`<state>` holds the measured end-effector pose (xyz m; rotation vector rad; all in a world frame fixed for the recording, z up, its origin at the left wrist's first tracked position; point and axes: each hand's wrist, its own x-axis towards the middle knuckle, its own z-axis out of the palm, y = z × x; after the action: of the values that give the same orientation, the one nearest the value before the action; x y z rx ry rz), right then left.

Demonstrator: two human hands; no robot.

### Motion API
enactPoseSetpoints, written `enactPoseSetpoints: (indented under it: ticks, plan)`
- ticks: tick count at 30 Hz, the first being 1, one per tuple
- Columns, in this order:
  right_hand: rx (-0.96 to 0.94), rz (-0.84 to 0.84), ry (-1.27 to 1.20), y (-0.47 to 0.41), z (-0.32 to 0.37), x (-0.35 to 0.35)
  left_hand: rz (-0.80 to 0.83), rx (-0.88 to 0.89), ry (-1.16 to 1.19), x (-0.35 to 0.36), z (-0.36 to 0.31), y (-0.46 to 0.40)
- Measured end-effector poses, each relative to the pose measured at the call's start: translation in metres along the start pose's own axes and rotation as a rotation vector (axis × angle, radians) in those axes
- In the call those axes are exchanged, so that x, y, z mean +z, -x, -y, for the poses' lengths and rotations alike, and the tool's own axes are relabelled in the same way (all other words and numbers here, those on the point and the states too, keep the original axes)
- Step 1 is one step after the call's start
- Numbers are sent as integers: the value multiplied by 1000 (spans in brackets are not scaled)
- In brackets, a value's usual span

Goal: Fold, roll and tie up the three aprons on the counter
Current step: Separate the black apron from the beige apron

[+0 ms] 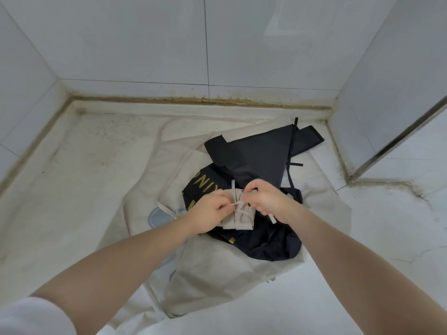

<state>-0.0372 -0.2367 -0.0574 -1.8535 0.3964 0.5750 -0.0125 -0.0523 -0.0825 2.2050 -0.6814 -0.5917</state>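
A small beige apron roll (238, 217) is held at the middle of the scene, resting on a crumpled black apron (256, 175) with gold lettering, which in turn lies on a third, beige apron (217, 269) spread flat over the desk (84, 170). A thin beige strap (235, 204) is wound round the roll and is being knotted: one end is pinched by the curled fingers of the left hand (209, 212), the other is gripped by the right hand (267, 201), with a loose strap tip seen below its palm. The knot could slip if the tension is let go unevenly, and the tight roll would likely spring open, since the cloth looks smooth and lightly stiff. The black fabric appears slick and thin, creased into sharp triangular folds; its narrow ties could be caught in the knot. The desk is pale, mottled stone, stained along the tiled wall (145, 44).
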Motion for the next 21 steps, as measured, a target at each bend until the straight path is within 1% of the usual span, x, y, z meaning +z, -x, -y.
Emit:
enactPoseSetpoints:
  ticks: [1,3,5,6,7,8,9,10,11,12,13,14,15,16,17,18,19,20,21]
  plan:
    - [-28,-37,38,2,-7,-4,11,-48,-23,-4,5,1]
    - [-91,-65,140,6,-17,-9,52,-122,-145,-8,14,-2]
    - [-166,-72,308,4,-18,-9,82,-190,-325,-5,14,-8]
    - [-193,-71,431,2,-16,-9,76,-225,-436,-3,10,-11]
    - [-206,-66,557,0,-14,-9,55,-230,-590,-3,3,-14]
    - [-209,-63,663,-1,-13,-10,23,-199,-750,-5,-5,-17]
    - [-199,-64,736,-2,-13,-12,-14,-158,-855,-9,-13,-21]
    - [-178,-71,782,-2,-12,-14,-70,-115,-845,-13,-19,-24]
    - [-167,-92,797,-1,-10,-15,-120,-106,-739,-20,-25,-27]
    - [-158,-120,759,1,-7,-15,-179,-118,-546,-26,-30,-29]
    - [-165,-173,664,3,-3,-15,-216,-159,-313,-29,-33,-32]
    - [-182,-249,517,5,3,-13,-258,-190,-69,-32,-37,-33]
    - [-201,-329,311,7,9,-11,-288,-218,193,-35,-42,-32]
    - [-218,-383,48,9,16,-8,-298,-236,464,-38,-48,-32]
    - [-228,-386,-228,12,25,-7,-281,-250,711,-41,-55,-31]
    - [-245,-342,-468,16,34,-8,-252,-258,898,-46,-61,-31]
    - [-273,-277,-638,20,42,-11,-214,-257,988,-52,-65,-32]
    - [-304,-212,-739,21,48,-14,-168,-254,1005,-57,-67,-34]
    - [-326,-164,-779,24,54,-17,-120,-247,982,-62,-69,-36]
